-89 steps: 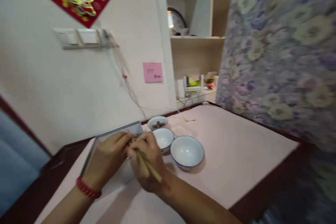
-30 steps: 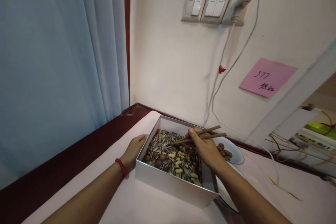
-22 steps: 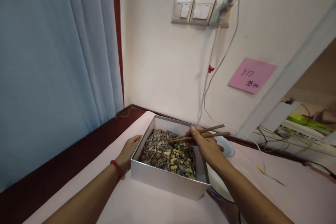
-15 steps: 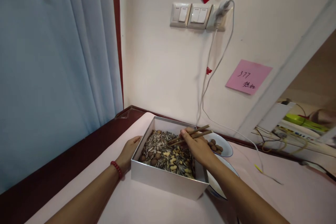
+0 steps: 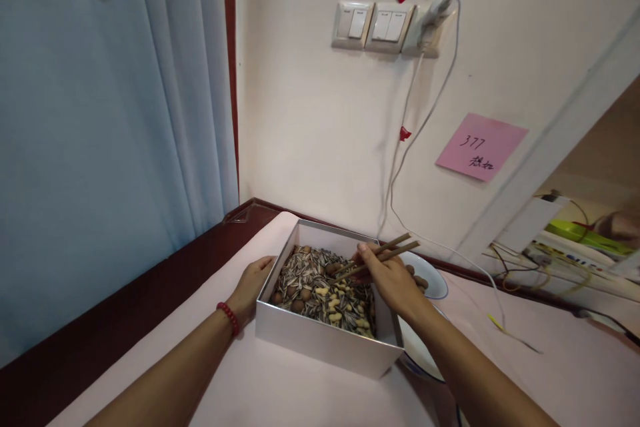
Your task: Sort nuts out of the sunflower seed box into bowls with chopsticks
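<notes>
My right hand (image 5: 390, 278) is wrapped around the chopsticks (image 5: 403, 249), their tips beside round brown nuts (image 5: 331, 269) and sunflower seeds (image 5: 291, 275) inside the white box (image 5: 325, 345). My left hand (image 5: 249, 285) rests against the box's left wall, though whether its fingers grip I can't tell.

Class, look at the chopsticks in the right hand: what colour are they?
The chopsticks are brown, showing best in the head view.
</notes>
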